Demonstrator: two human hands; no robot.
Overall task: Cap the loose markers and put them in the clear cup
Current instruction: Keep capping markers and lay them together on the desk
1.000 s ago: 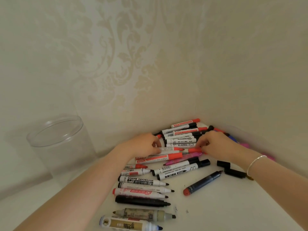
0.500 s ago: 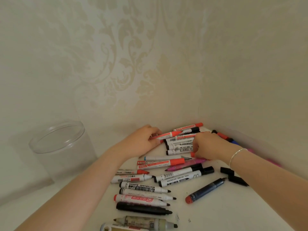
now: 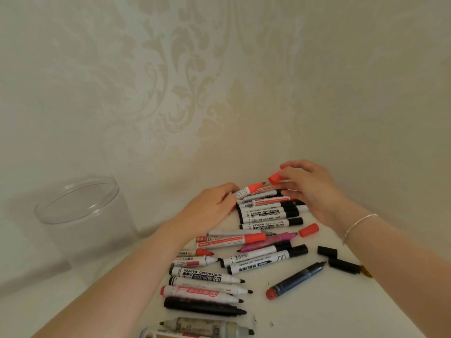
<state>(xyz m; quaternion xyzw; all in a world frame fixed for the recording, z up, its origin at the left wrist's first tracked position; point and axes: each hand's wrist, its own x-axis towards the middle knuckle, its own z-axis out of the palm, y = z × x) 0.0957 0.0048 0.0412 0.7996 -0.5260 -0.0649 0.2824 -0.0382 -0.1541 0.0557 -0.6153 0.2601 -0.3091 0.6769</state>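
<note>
**Uncapped red marker and red cap, held over the pile**

Item: red marker [image 3: 246, 190], white barrel, uncapped. Held in the left hand [image 3: 210, 208], fingers curled round the barrel's rear. Long axis runs left to right, slightly raised; red tip points right, toward the right hand [image 3: 310, 189].

Item: red cap [image 3: 275, 177]. Pinched at the right hand's fingertips, just above and right of the marker's tip, apart from it.

Location: both over the far end of the marker pile [image 3: 268, 213] on the white table [image 3: 341, 313], near the wall corner. Clear cup [image 3: 80, 215] stands upright well to the left.

Also present: a second red cap [image 3: 308, 230] loose beside the pink marker [image 3: 268, 241]; black caps [image 3: 327, 251] nearer the right wrist; silver bracelet [image 3: 358, 223].

Change from half a second ago: the right hand, then low on the pile, has lifted with the cap; the left hand keeps its hold on the marker.
</note>
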